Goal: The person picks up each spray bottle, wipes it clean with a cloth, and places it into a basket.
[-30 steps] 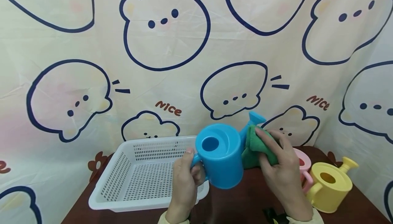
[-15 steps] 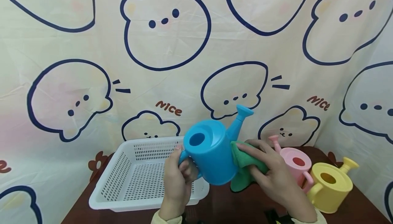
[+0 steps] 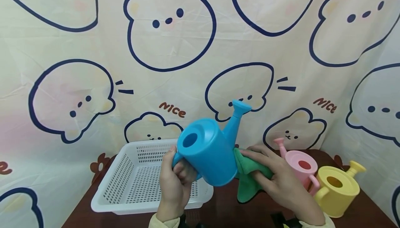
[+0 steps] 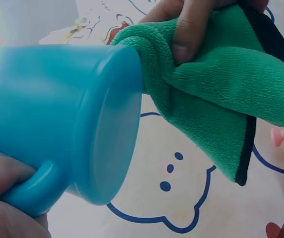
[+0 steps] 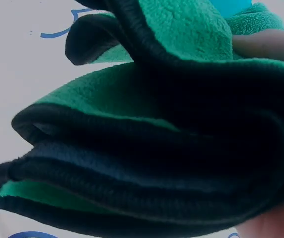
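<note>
A blue watering can (image 3: 207, 151) is held up over the table, tilted so its spout points up and to the right. My left hand (image 3: 175, 183) grips it by the handle, fingers curled through the loop (image 4: 40, 191). In my right hand (image 3: 275, 176) a green cloth (image 3: 250, 172) with dark edging is pinched between thumb and fingers. The cloth lies against the can's side near the base, below the spout, and a loose fold hangs down. In the right wrist view the folded cloth (image 5: 97, 99) fills most of the picture and hides much of the hand.
A white perforated basket (image 3: 106, 186) stands at the left on the dark brown table (image 3: 225, 210). To the right are a pink watering can (image 3: 300, 165) and a yellow watering can (image 3: 337, 190). A curtain (image 3: 175, 89) printed with cartoon bears hangs behind.
The blue can has moved left and tipped further, its spout rising. The right hand with the cloth has slid from the spout down to the can's lower side, uncovering the pink can.
</note>
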